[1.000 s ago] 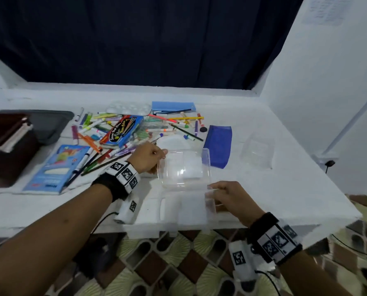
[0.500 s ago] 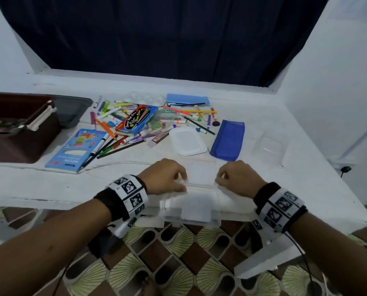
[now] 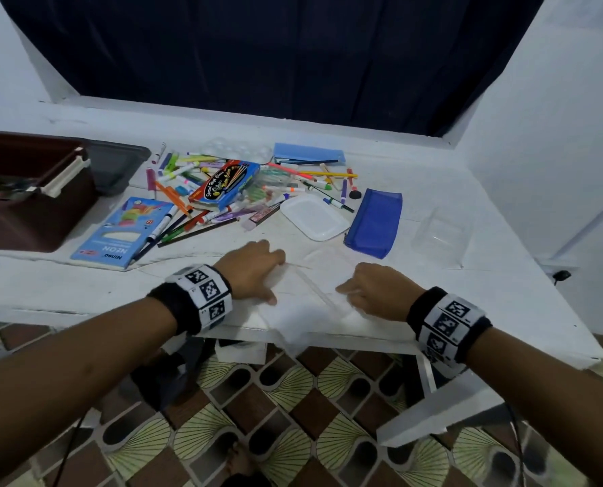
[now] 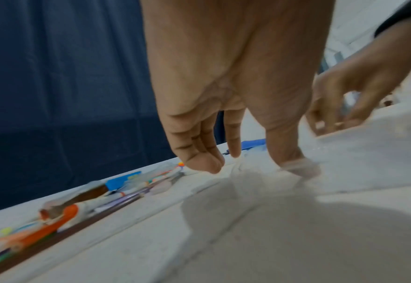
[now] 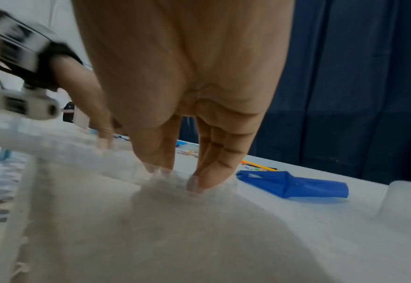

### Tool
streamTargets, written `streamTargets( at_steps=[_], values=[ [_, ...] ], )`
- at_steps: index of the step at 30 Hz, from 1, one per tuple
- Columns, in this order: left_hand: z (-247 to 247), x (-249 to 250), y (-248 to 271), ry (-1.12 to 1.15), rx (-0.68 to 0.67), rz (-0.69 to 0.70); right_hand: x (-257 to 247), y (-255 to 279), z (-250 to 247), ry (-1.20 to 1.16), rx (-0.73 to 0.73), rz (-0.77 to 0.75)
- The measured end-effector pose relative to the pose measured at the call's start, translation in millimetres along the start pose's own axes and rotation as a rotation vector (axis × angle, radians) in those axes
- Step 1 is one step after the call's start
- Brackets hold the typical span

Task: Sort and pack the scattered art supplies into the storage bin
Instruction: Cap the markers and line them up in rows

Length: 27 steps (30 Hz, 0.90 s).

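A clear plastic box (image 3: 310, 304) lies blurred at the table's near edge, partly over it. My left hand (image 3: 275, 279) holds its left side and my right hand (image 3: 356, 286) its right side. In the left wrist view my left hand (image 4: 253, 166) points down, the thumb showing through the clear wall (image 4: 359, 153). The right wrist view shows my right hand (image 5: 178, 176) pinching the clear rim (image 5: 66, 151) the same way. The scattered markers and pencils (image 3: 229, 202) lie further back, with a brown storage bin (image 3: 29, 212) at the far left.
Beyond my hands lie a white lid (image 3: 314, 217) and a blue zip pouch (image 3: 375, 223) (image 5: 294, 185). A second clear tub (image 3: 440, 233) stands right. A blue paper pack (image 3: 120, 233), a paint-brush box (image 3: 226, 184) and a grey lid (image 3: 117, 166) lie left. Tiled floor shows below the table edge (image 3: 328, 337).
The clear box stood upright further in, its lid open. Both hands drew it back to the table's near edge and now hold it lower, spread a little wider apart.
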<state>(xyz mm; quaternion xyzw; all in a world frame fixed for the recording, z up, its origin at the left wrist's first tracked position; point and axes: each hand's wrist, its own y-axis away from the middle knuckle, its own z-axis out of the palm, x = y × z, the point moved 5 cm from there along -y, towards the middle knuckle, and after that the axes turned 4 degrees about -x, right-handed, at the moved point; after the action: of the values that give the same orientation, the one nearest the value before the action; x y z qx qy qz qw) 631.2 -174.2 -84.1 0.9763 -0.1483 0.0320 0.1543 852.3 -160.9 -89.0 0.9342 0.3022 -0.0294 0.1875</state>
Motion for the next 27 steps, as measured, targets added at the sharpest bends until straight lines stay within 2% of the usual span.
streamTargets(
  at_steps=[3,5,11,21,27],
  values=[
    [-14,-17,-21,0.006,0.005,-0.149,-23,13,8,-0.007,0.04,-0.044],
    [-17,-20,-33,0.047,0.002,-0.188,-34,11,13,0.059,0.068,-0.017],
    [-18,-31,-54,0.066,0.098,-0.189,-43,6,11,0.062,0.123,-0.013],
    [-20,-47,-57,0.113,0.099,-0.221,-52,-6,10,-0.014,0.141,-0.04],
    [-23,-60,-57,0.222,0.082,-0.179,-49,-17,-4,-0.097,0.013,-0.084]
  ],
)
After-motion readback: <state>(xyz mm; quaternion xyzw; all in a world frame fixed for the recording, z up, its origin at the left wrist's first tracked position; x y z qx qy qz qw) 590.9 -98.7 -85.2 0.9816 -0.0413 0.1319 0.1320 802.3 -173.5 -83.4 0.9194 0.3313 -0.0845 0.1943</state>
